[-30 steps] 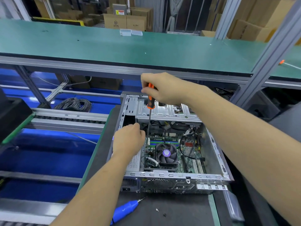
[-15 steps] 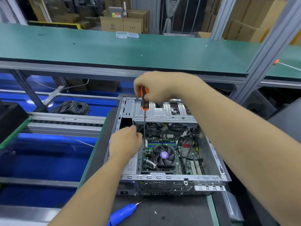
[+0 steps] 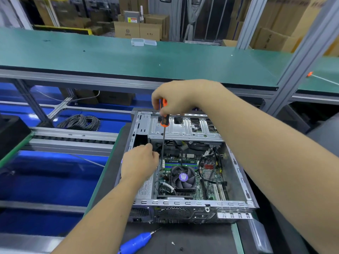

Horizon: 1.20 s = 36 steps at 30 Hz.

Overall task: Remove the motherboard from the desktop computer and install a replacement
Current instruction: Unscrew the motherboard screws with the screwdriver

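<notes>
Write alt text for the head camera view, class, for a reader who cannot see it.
The right hand holds an orange-handled screwdriver upright, its tip down on the motherboard inside an open desktop case, while the left hand rests beside the shaft. A blue electric screwdriver lies in front.

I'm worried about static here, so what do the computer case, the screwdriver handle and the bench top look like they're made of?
Computer case: bare sheet metal, probably steel, grey with stamped slots and a dull shine. Screwdriver handle: orange and black, likely plastic or rubber, matte. Bench top: green matte surface, possibly a rubber mat; its make cannot be confirmed.
</notes>
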### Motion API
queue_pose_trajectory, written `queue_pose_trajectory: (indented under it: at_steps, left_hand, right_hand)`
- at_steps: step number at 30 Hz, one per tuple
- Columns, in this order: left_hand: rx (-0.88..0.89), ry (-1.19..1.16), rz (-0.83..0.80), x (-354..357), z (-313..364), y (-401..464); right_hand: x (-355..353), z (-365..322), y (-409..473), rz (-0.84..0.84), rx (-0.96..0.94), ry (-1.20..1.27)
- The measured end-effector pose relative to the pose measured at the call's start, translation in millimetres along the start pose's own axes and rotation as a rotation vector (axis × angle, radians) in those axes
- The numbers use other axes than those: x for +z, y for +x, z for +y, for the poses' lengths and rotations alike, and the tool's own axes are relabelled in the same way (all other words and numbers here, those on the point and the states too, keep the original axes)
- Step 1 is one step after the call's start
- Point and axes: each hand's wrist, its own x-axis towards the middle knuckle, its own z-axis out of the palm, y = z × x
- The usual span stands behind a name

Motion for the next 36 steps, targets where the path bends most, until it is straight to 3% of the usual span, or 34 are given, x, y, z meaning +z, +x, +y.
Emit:
queue_pose_trajectory:
  at_steps: [2,4,9,13,16,20,24,29,33,36]
  left_hand:
    - [-0.003,0.002,0.002,-0.5,-0.5,-0.8]
    - [-0.004,-0.004,0.002,-1.0,-0.6,-0.6]
    - [-0.003,-0.008,-0.001,-1.0,-0.2,-0.8]
    - [-0.001,-0.011,-0.005,-0.4,-0.8,-0.6]
    - [-0.003,-0.007,0.0,-0.8,-0.4,-0.9]
    - [-0.003,-0.012,-0.004,0.1,-1.1,-0.5]
    - [0.003,-0.006,0.0,0.1,-0.8,-0.4]
    - [0.003,-0.019,-0.006,-0.4,-1.2,-0.6]
    - [0.003,-0.021,-0.002,-1.0,-0.3,-1.2]
    - [0.001,-0.02,-0.007,-1.7,-0.2,-0.7]
  right_hand:
    - [-1.8,2.1,-2.9,-0.052,0.037,0.102]
    - [-3.4,2.6,-3.6,0.007,0.097,0.001]
    - [-5.2,3.0,-3.1,-0.085,-0.008,0.016]
    - [-3.1,0.6,1.5,0.035,0.017,-0.125]
    - [-4.8,-2.2,-1.9,-0.046,-0.04,-0.03]
    - [-3.0,-3.4,1.7,0.047,0.073,-0.137]
    - [-4.0,-0.5,1.7,-0.016,-0.05,-0.046]
    - [-0.9,0.3,5.8,0.05,0.045,-0.127]
    - [-6.7,0.1,-3.1,-0.07,0.022,0.035]
    - [-4.6,-1.8,-0.6,0.011,0.106,-0.075]
